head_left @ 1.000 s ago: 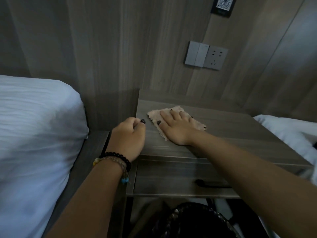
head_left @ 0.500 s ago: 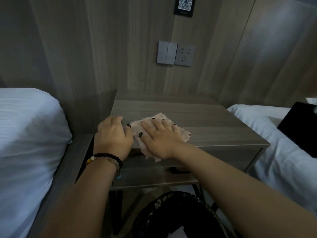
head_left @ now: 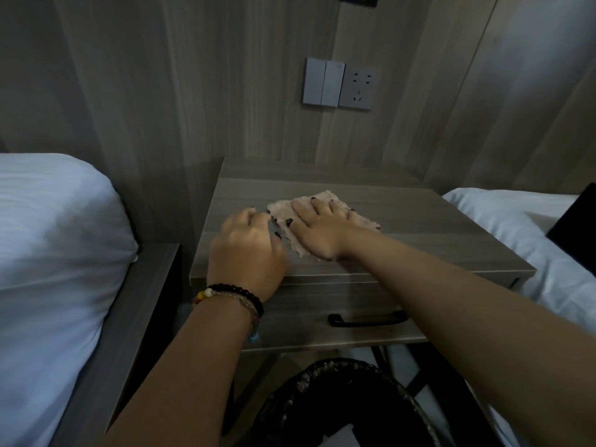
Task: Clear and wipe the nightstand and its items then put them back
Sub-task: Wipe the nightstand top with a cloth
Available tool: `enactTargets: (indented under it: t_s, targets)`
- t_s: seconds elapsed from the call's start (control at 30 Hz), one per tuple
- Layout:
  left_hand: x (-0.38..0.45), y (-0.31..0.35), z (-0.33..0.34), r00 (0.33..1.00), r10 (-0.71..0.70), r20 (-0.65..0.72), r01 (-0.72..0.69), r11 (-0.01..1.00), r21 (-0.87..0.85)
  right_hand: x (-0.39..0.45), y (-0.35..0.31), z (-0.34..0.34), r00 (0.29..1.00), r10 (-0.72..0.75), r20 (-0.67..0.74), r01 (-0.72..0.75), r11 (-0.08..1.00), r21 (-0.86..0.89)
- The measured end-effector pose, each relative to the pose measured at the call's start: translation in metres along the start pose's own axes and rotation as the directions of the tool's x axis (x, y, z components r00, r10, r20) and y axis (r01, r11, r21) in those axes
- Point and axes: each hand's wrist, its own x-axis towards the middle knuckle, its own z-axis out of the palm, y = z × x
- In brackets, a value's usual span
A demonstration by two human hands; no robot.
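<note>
A dim bedroom with a wood-panelled wall, a light switch and socket (head_left: pixel 341 83) set into it above a wooden nightstand (head_left: pixel 435 250). At far left, a white pillow (head_left: pixel 54 240) lies on a bed just beside the nightstand. Moving right, the person's left hand (head_left: pixel 246 250), with beaded bracelets (head_left: pixel 232 296) at the wrist, rests on the nightstand top near its left front corner, fingers loosely curled and holding nothing, fingertips close to the cloth's left edge. Next, a pale pink cloth (head_left: pixel 364 221) lies flat on the middle of the top, its long axis running from front-left to back-right. The right hand (head_left: pixel 317 227) lies palm-down on it with fingers straight and slightly spread, pressing it to the wood. Bare surface stretches rightward from the cloth, so the right hand looks best placed to sweep that way. Below is a drawer with a black handle (head_left: pixel 366 319); at far right, white bedding (head_left: pixel 509 221).
</note>
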Motion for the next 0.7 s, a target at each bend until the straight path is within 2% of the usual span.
enactTargets:
  t_s: [0.1,0.23,0.47,0.7]
  targets:
    - [-0.003,0.01,0.006,0.997,0.063,0.033,-0.065,0.995,0.079,0.03,-0.002,-0.006,1.0,0.016,0.006,-0.016,1.0,0.007]
    - [-0.003,0.014,0.011,0.998,0.029,0.058,-0.036,0.992,0.121,0.077,0.004,-0.015,1.0,0.025,0.012,-0.025,1.0,-0.008]
    - [0.001,0.015,0.016,0.997,0.054,0.052,-0.06,0.99,0.128,0.141,0.013,-0.026,0.999,0.042,-0.006,-0.042,0.997,-0.062]
    - [0.002,0.023,0.026,0.99,0.127,0.067,-0.135,0.982,0.135,0.167,0.022,-0.036,0.998,-0.009,-0.056,0.005,0.997,-0.074]
